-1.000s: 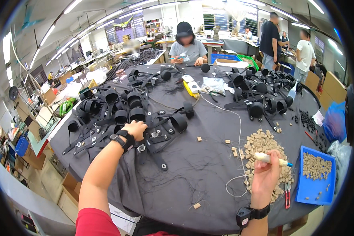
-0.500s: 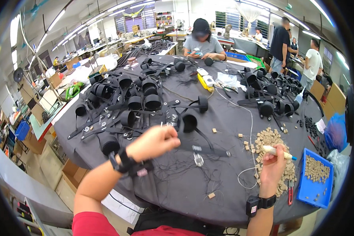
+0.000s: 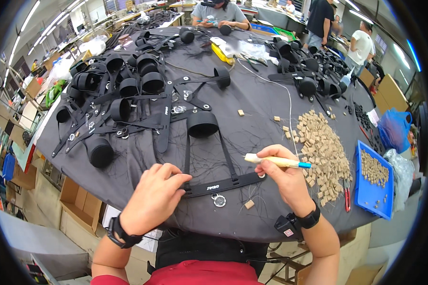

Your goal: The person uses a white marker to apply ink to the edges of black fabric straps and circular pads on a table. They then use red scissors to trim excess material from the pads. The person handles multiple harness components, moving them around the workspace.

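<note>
Two hands flank a black strap [image 3: 199, 189] at lower centre: the left hand's [image 3: 156, 192] curled fingers meet one end, pinching or not I cannot tell; the right hand [image 3: 290, 179] holds a cream pen-like tool [image 3: 284, 162]. The strap looks light, bendable, best gripped by its flat ends; white lettering [image 3: 211, 187] marks it.

bright ceiling tubes [image 3: 401, 56], fisheye-bent edges, black corners

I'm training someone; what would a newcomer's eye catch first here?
Probably the heap of tan blocks at right, beside the blue tray. Then the black strapped pieces piled at left. In front, the left hand touches a strap, the right hand holds a cream tool.
</note>
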Available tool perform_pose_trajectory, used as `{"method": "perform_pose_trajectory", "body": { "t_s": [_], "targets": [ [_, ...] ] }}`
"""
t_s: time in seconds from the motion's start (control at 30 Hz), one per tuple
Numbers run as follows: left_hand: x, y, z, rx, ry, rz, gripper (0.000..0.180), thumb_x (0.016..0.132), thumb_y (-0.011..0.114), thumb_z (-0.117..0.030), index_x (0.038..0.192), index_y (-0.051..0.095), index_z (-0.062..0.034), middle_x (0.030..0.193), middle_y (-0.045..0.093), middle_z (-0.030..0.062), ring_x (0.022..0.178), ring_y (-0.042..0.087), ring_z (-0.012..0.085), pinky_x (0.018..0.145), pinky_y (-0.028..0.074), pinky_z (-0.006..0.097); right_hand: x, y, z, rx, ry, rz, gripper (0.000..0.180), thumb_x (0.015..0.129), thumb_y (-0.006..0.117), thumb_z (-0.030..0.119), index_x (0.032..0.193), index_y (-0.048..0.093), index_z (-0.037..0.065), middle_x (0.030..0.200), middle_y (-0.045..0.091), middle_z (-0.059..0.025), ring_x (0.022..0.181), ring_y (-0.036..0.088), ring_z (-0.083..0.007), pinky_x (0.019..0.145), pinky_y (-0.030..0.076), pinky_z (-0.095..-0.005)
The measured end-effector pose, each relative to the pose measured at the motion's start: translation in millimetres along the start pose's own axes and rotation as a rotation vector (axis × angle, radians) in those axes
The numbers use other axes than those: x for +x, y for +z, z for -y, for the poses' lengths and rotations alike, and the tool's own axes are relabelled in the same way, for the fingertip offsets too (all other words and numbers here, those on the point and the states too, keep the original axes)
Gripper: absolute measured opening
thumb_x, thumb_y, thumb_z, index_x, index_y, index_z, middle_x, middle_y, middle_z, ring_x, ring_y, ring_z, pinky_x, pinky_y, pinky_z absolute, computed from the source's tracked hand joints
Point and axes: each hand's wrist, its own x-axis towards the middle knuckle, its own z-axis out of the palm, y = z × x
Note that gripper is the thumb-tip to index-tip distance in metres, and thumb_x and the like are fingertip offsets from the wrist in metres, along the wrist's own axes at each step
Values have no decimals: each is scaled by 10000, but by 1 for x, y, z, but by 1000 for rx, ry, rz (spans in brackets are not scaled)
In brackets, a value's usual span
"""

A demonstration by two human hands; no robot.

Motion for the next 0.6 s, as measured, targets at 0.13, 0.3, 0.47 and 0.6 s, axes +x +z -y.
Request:
{"method": "perform_pose_trajectory", "body": {
  "t_s": [0.13, 0.3, 0.47, 0.6],
  "targets": [
    [32, -10, 4, -231, 152, 134, 227, 807, 680, -26, 1032, 701, -31, 940, 650, 114, 925, 633, 309, 808, 512, 373, 4, -1, -9, 70, 126, -19, 151, 973, 657, 187, 954, 614, 44, 804, 623, -8, 688, 573, -61, 621, 474, -212],
    [83, 27, 13, -272, 167, 275, 141, 837, 625, -68, 942, 685, 5, 884, 670, 162, 829, 676, 331, 734, 533, 388, 17, -2, -31, 319, 244, -90, 201, 972, 647, 211, 852, 583, 63, 643, 516, 17, 513, 467, -61, 466, 372, -221],
    [104, 53, 15, -267, 179, 365, 164, 809, 645, -72, 955, 669, -1, 829, 671, 142, 824, 675, 318, 727, 525, 393, 16, 4, -40, 351, 206, -158, 196, 969, 639, 199, 835, 578, 69, 605, 476, 23, 481, 446, -77, 446, 351, -236],
    [109, 64, 5, -269, 283, 316, 210, 805, 679, -91, 997, 656, -10, 850, 661, 134, 808, 667, 311, 718, 514, 394, 12, 1, -42, 528, 244, -228, 211, 981, 612, 224, 829, 575, 83, 595, 461, 24, 501, 452, -100, 468, 361, -259]
  ]
}}
